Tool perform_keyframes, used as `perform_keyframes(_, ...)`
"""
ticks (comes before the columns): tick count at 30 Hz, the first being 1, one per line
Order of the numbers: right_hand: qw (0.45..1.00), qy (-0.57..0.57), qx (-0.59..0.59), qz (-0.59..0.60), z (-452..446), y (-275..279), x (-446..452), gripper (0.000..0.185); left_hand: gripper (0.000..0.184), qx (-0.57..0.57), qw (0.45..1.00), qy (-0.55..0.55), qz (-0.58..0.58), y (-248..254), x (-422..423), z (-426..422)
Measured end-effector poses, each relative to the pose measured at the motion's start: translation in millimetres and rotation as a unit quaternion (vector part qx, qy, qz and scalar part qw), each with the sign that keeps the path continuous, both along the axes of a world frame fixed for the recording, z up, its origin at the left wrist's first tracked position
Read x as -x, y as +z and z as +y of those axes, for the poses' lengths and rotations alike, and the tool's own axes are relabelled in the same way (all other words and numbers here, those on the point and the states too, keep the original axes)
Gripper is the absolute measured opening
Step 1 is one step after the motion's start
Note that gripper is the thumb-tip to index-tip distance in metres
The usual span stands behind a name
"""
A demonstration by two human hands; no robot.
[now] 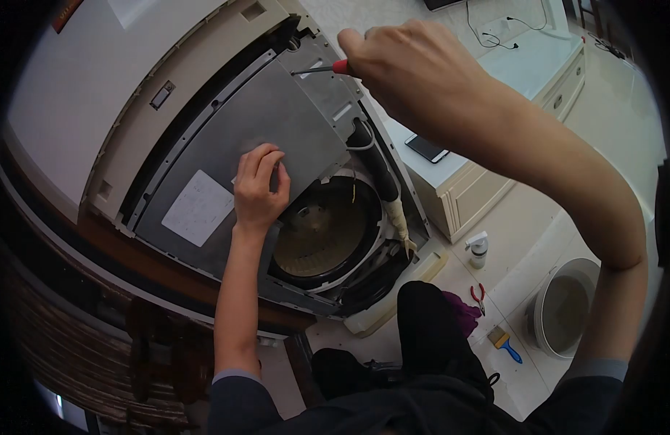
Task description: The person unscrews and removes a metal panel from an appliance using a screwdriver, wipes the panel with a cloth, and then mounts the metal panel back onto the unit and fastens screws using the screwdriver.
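Note:
My right hand [407,69] is wrapped round a screwdriver [340,67] with a red handle. The screwdriver's thin shaft points left, its tip at the upper edge of a grey metal panel [255,109] on an opened appliance. Over the lower middle of that panel is my left hand [259,181], its fingers curled with thumb and fingertips close together; anything between them is too small to make out. A white label [198,208] lies left of this hand. Below and to the right, a round dark-rimmed opening [320,232] shows, with a taped hose [395,217] beside it.
A white cabinet [480,192] with a phone [426,148] on top stands right of the appliance. On the tiled floor are a spray bottle [478,250], red pliers [478,298], a purple cloth [459,314], a brush [504,344] and a bucket [565,308].

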State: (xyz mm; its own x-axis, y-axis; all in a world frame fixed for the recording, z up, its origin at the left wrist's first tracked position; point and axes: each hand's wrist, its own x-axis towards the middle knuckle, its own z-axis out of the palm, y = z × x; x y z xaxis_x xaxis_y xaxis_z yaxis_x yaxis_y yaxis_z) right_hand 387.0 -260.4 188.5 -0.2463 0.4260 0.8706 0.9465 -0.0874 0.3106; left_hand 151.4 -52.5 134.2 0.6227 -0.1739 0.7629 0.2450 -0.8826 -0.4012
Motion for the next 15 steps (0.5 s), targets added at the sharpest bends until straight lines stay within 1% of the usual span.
perform_keyframes(1,0.999,0.03,0.017,0.029,-1,4,-1,0.02,0.024,-0.002,1.0,-0.001,0.0,0,1,0)
perform_keyframes(2,0.999,0.029,0.017,0.028,-1,10,-3,0.02,0.024,-0.002,1.0,-0.002,-0.001,0,1,0)
perform_keyframes(3,0.962,0.054,0.156,0.216,0,20,-2,0.021,0.024,0.003,1.0,0.0,-0.001,-1,1,1)
perform_keyframes(4,0.871,0.075,0.285,0.392,-1,26,-1,0.035,0.024,0.007,1.0,0.002,0.0,-1,1,1)
perform_keyframes(5,0.761,0.148,0.308,0.551,-4,29,-2,0.047,0.024,0.007,1.0,0.0,-0.001,-1,1,1)
perform_keyframes(6,0.762,0.146,0.307,0.551,-7,31,-4,0.047,0.024,0.006,1.0,0.001,0.0,-1,2,0)
perform_keyframes(8,0.742,0.159,0.324,0.564,-11,36,-8,0.039,0.024,0.004,1.0,-0.001,-0.001,-1,1,1)
perform_keyframes(9,0.744,0.157,0.323,0.564,-8,34,-9,0.039,0.024,0.006,1.0,0.0,0.0,-2,1,1)
perform_keyframes(10,0.872,0.107,0.254,0.404,-1,27,-10,0.034,0.024,0.008,1.0,0.001,0.0,-1,1,1)
perform_keyframes(11,0.958,0.051,0.174,0.223,6,19,-12,0.03,0.024,0.007,1.0,0.0,-0.002,-1,1,1)
perform_keyframes(12,0.994,0.094,-0.002,0.057,2,8,-8,0.026,0.024,0.01,1.0,0.0,-0.001,0,1,1)
perform_keyframes(13,0.994,0.094,-0.001,0.058,5,3,-6,0.026,0.024,0.014,1.0,0.001,0.001,-1,2,1)
perform_keyframes(14,1.0,0.012,-0.028,-0.006,9,-1,-4,0.015,0.024,0.015,1.0,0.001,0.001,-1,2,0)
perform_keyframes(15,0.993,-0.071,-0.055,-0.071,9,-1,1,0.007,0.024,0.014,1.0,-0.002,0.001,-1,2,0)
